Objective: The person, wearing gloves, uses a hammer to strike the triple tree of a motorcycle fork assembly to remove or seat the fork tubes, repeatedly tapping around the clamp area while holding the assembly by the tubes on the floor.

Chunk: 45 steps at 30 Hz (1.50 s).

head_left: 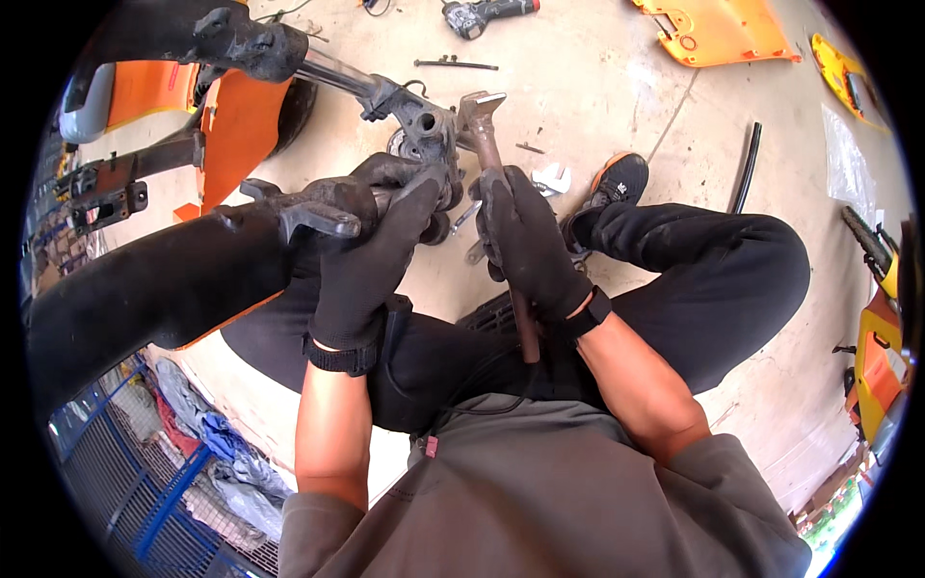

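Note:
In my right hand (530, 241), gloved in black, is a hammer (489, 154), with the fingers wrapped round its brown handle. Its worn metal head points up and away from me, close beside a dark metal bracket (431, 123). My left hand (381, 246), also in a black glove, is closed at the lower end of this bracket; the fingertips are partly hidden behind it. The bracket joins a shiny rod (337, 75) that runs into a thick black tube (193, 39). A second black tube (164, 275) reaches in from the left, below my left hand.
Tools lie on the pale floor: an adjustable wrench (552, 179), a power drill (487, 13), a long bolt (456, 65). Orange panels (723, 34) sit at the far right, a black tube (748, 169) nearer. A blue mesh cage (145, 482) with cloths stands lower left.

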Available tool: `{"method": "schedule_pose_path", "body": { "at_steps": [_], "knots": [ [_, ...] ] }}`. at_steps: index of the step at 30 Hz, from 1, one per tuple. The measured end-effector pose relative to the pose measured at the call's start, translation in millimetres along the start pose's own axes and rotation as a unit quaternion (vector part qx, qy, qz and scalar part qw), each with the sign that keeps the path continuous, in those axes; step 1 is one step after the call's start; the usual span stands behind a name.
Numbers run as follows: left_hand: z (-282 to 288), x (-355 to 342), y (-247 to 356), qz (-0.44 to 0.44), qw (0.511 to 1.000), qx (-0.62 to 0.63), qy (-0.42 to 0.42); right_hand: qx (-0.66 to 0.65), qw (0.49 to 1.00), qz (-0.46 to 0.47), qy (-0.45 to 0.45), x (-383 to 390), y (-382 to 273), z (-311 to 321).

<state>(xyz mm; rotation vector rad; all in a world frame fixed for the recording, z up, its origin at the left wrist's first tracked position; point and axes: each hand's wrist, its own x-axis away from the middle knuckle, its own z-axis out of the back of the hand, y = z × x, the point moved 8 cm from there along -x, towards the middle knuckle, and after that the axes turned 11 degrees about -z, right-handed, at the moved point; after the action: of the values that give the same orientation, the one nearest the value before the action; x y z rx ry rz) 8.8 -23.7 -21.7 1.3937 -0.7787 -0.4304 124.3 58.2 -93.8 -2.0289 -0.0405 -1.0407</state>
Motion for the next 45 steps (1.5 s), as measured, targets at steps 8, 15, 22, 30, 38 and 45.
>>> {"method": "schedule_pose_path", "body": {
  "at_steps": [8,15,22,30,38,45],
  "knots": [
    [-6.2,-2.4,4.4,-0.022,0.998,-0.045,-0.023,0.099,0.989,0.11,0.029,-3.9,0.8,5.5],
    [-2.9,-5.8,2.7,-0.01,0.999,-0.036,-0.027,0.025,0.998,0.047,-0.02,-7.7,-5.4,4.7],
    [-7.5,-6.1,7.0,0.003,0.999,-0.031,-0.023,0.071,0.992,0.103,0.001,-9.4,-9.6,8.8],
    [-3.8,1.7,2.7,-0.014,1.0,-0.028,0.0,0.086,0.99,0.114,0.007,7.3,-10.4,4.0],
    [-6.7,-4.7,8.1,-0.022,1.0,-0.014,-0.011,0.011,1.0,0.012,-0.015,-1.8,-8.7,4.9],
    [-1.1,-4.3,5.5,-0.085,0.992,-0.086,-0.023,0.061,0.994,0.089,0.002,-11.3,-7.6,8.4]
  ]
}}
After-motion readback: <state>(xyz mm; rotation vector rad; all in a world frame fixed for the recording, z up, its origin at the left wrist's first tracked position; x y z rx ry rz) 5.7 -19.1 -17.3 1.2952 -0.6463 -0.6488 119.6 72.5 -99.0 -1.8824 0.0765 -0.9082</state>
